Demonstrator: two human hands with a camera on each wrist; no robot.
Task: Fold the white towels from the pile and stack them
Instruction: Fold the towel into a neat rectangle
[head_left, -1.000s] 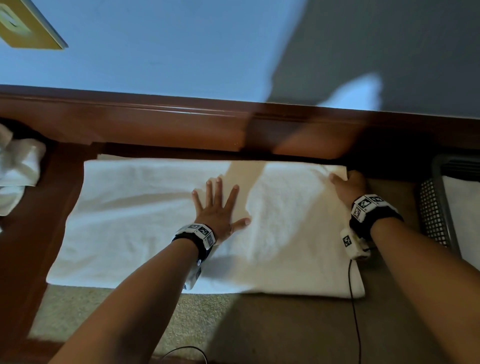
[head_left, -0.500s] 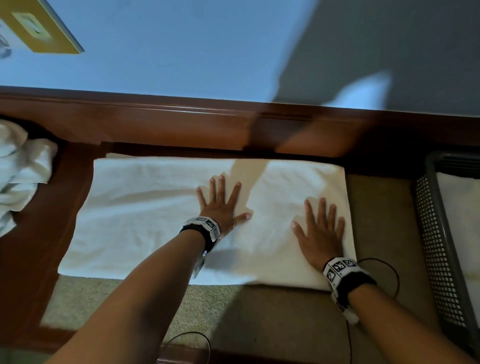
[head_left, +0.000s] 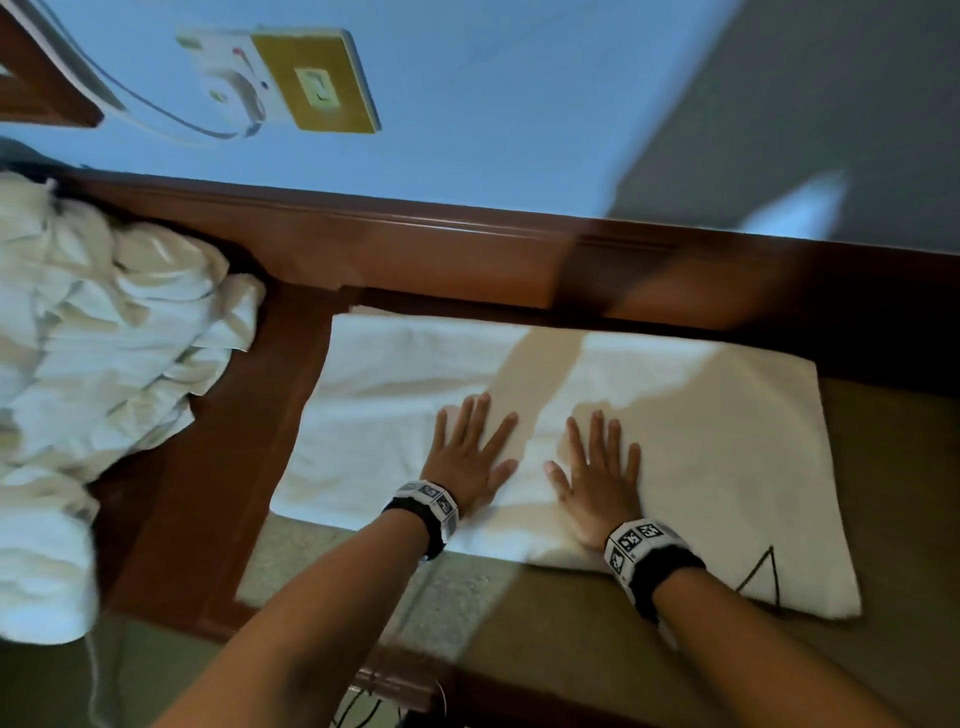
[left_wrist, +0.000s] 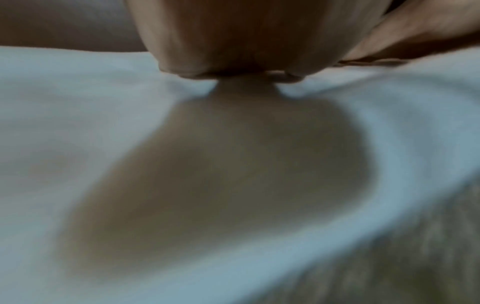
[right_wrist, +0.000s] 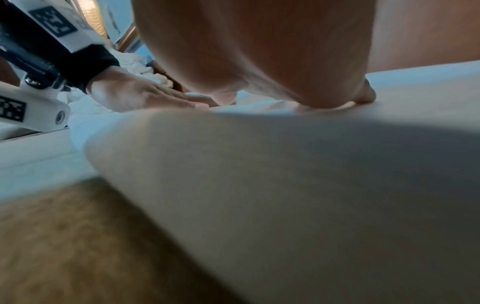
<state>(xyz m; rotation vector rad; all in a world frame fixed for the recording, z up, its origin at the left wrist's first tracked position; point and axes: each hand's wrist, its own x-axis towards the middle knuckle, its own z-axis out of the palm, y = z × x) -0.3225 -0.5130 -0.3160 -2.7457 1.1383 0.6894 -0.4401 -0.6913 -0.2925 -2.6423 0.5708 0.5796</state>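
A white towel (head_left: 727, 457) lies flat on the carpeted floor, folded into a long rectangle against the wooden baseboard. My left hand (head_left: 470, 452) presses flat on its middle with fingers spread. Just to the right, my right hand (head_left: 597, 467) lies flat on the same towel (right_wrist: 285, 185), fingers straight. In the right wrist view the left hand (right_wrist: 137, 96) shows palm down on the cloth. The left wrist view shows only the blurred towel (left_wrist: 78, 123) under the palm. A rumpled pile of white towels (head_left: 104, 364) sits at the left.
A dark wooden baseboard (head_left: 467, 249) runs along the blue wall behind the towel. A wooden strip (head_left: 208, 467) separates the pile from the carpet (head_left: 571, 623). A wall socket plate (head_left: 317, 83) with a white cable hangs above. A black cable (head_left: 763, 571) lies on the towel's right end.
My right hand slid from the towel's far right corner across to its middle, beside the left hand. The view swung left, bringing the pile in and losing the basket at the right.
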